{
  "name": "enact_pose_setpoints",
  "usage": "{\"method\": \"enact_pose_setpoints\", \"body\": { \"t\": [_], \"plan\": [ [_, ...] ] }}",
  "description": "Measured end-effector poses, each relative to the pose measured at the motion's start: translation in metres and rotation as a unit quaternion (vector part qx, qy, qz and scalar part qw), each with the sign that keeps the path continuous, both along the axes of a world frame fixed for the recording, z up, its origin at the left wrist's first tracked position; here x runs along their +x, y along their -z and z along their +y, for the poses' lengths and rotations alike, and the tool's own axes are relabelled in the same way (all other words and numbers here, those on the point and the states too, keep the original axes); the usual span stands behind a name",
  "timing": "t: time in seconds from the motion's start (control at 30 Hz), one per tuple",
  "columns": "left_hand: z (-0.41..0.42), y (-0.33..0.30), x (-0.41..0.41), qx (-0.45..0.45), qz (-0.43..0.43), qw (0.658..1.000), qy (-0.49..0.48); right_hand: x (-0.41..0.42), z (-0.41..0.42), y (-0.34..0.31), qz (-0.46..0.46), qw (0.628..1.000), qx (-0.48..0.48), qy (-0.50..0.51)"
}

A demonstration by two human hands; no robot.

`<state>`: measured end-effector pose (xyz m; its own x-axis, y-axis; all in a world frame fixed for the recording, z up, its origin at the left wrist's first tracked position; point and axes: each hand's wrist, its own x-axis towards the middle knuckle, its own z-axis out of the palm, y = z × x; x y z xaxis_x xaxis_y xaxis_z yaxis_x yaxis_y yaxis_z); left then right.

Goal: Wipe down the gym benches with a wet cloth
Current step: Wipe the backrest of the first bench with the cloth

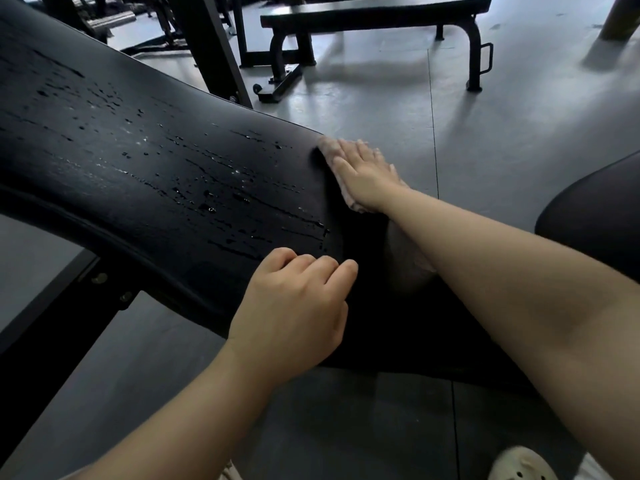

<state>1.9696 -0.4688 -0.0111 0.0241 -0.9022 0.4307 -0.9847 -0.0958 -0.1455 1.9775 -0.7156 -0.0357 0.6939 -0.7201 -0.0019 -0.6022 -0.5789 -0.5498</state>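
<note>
Cloth (337, 168): pale, damp, at far edge of padded surface (145, 161), half overhanging. Right hand (363, 173): fingers straight, flat on cloth, pressing. Left hand (294, 306): fingers loosely curled, holding nothing, resting on near edge. Droplets (207, 202) streak pad. Risks: cloth slips off edge to floor (485, 140); streaks left unwiped. 1 flat bench (374, 12) beyond, unreached.

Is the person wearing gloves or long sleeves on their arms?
No. The left hand and right hand are both bare, with no gloves, rings or watch showing. Both forearms are bare too, so no sleeves reach into view.
</note>
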Motion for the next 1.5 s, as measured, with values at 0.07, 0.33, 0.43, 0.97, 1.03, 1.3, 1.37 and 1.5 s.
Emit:
{"method": "enact_pose_setpoints", "body": {
  "t": [0.07,0.33,0.43,0.97,1.03,1.3,1.37,1.5],
  "plan": [
    [0.0,0.0,0.0,0.0,0.001,1.0,0.002,0.016,0.02,-0.014,0.009,1.0,-0.007,-0.01],
    [0.001,0.0,-0.001,-0.002,0.015,1.0,0.007,0.011,-0.02,0.005,-0.04,0.999,-0.034,-0.015],
    [0.001,-0.001,-0.001,-0.007,0.02,1.0,0.008,0.012,-0.021,0.006,0.004,0.998,0.006,0.057],
    [0.001,-0.001,-0.001,0.001,0.01,1.0,-0.001,-0.066,0.023,0.036,0.053,0.995,0.024,0.087],
    [0.001,-0.002,-0.001,0.004,0.01,1.0,-0.003,-0.063,0.061,0.026,0.023,1.0,-0.009,0.011],
    [0.002,-0.001,0.001,-0.003,0.011,1.0,0.002,-0.126,0.04,0.059,0.012,0.999,-0.034,0.001],
    [0.001,0.0,0.002,-0.006,0.008,1.0,0.002,-0.13,0.034,0.061,0.021,0.995,0.021,0.091],
    [-0.001,0.001,0.001,-0.007,-0.001,1.0,-0.004,-0.112,0.084,0.045,0.055,0.983,0.035,0.171]
  ]
}}
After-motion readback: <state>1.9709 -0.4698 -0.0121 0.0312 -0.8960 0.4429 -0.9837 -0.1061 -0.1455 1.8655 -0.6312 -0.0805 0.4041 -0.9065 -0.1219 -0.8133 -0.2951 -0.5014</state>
